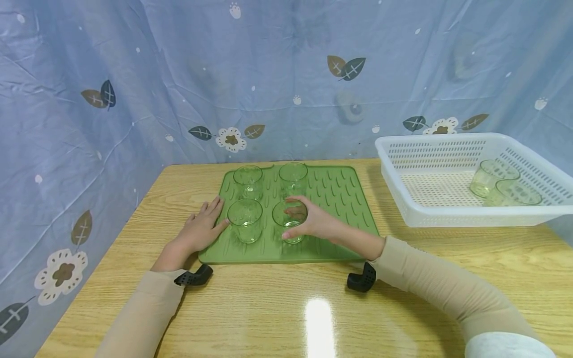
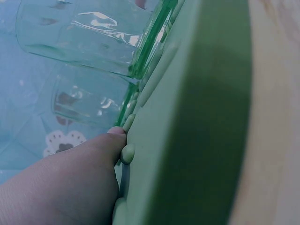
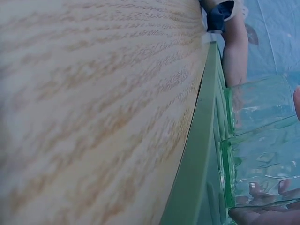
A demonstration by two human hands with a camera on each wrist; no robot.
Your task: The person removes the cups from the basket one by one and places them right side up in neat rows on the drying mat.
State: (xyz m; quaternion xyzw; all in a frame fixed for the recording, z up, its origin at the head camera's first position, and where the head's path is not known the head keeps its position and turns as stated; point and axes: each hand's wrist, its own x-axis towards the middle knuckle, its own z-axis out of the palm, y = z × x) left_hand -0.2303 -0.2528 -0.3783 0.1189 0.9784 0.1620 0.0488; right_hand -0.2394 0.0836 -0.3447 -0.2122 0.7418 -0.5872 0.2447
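Here's the near-right glass [image 1: 280, 222] of four: clear, green-tinted, round-mouthed, upright on the ribbed green mat [image 1: 342, 199]. The right hand [image 1: 313, 219] has it, thumb on the near side, fingers curled round the far! Just left, the matching near-left glass [image 1: 244, 223]; beyond, a far-left glass [image 1: 248, 184] and a far-right glass [image 1: 293, 180]. The left hand [image 1: 200, 231] lies spread at the mat's left edge, holding nothing. Far right, a white basket [image 1: 443, 217] carries two more glasses [image 1: 490, 174].
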